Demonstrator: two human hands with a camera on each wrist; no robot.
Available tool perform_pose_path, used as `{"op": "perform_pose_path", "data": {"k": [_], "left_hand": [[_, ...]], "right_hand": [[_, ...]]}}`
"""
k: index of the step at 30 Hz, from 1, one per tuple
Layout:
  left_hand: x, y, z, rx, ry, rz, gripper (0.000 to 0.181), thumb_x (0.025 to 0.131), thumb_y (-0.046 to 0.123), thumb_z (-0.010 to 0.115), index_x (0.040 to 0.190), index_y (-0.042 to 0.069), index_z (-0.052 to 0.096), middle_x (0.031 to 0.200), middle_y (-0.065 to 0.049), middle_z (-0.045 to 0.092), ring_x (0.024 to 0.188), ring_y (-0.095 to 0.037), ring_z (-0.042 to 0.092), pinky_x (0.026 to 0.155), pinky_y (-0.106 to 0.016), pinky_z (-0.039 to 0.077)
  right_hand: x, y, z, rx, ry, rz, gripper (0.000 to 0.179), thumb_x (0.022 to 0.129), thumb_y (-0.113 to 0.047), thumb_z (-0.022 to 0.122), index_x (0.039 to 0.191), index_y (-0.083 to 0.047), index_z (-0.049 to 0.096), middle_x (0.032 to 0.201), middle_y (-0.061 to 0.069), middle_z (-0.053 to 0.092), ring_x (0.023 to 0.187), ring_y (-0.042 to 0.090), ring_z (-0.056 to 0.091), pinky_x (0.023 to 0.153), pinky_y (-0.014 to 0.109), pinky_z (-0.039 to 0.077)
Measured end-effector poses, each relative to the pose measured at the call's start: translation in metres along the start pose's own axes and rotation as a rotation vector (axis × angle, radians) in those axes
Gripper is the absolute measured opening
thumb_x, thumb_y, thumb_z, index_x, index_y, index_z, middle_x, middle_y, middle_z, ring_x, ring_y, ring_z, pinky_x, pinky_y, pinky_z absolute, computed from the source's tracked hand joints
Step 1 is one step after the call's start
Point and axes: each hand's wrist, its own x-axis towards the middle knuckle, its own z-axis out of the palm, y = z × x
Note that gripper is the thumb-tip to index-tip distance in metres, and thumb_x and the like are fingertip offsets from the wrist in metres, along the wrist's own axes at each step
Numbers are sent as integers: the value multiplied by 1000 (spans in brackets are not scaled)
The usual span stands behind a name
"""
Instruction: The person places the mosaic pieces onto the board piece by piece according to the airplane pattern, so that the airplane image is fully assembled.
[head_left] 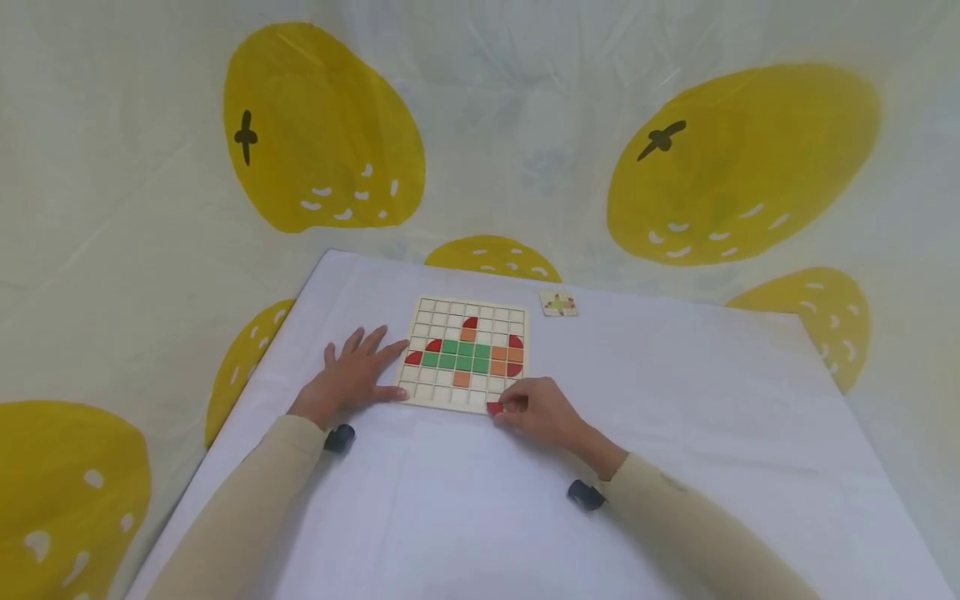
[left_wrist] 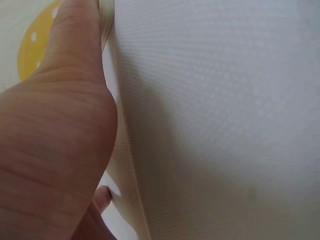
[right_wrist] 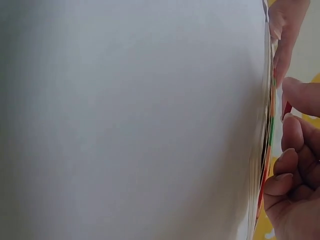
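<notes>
A square grid board (head_left: 435, 393) lies on the white table, with green, orange and red tiles set in its middle rows. At its left edge my left hand (head_left: 351, 375) rests with fingers spread, the thumb and a fingertip touching the frame. My right hand (head_left: 546, 414) pinches a red tile (head_left: 494, 408) between thumb and forefinger, just over the board's lower right corner. The right wrist view shows this same red tile (right_wrist: 286, 110) edge-on between the fingertips. In the left wrist view the left hand (left_wrist: 55, 145) shows its palm side, and the board is hard to make out.
A small picture card (head_left: 558, 302) with a similar coloured pattern lies beyond the board's upper right corner. The white tablecloth (head_left: 675, 392) covers the table. Behind it hangs a pale cloth (head_left: 517, 125) printed with yellow fruit. Dark wrist cameras (head_left: 585, 495) sit under both wrists.
</notes>
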Motion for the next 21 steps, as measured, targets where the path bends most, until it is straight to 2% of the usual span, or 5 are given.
{"op": "perform_pose_path", "data": {"k": [10,21], "left_hand": [[2,-3,-1,-3,13,13,97,85,75,67,165,42,23,178,-8,6,162,-49,1,118,-85,6],[4,-6,2,5,4,12,97,85,77,66,165,44,21,178,-8,5,162,-49,1,118,-85,6]], "right_hand": [[14,-19,11,-44,29,-1,23,86,-22,87,106,-12,83,72,-6,65,77,14,56,67,24,46],[29,-29,25,-69,29,-18,24,86,-24,86,106,-11,83,84,-2,74,78,14,57,68,24,47]]}}
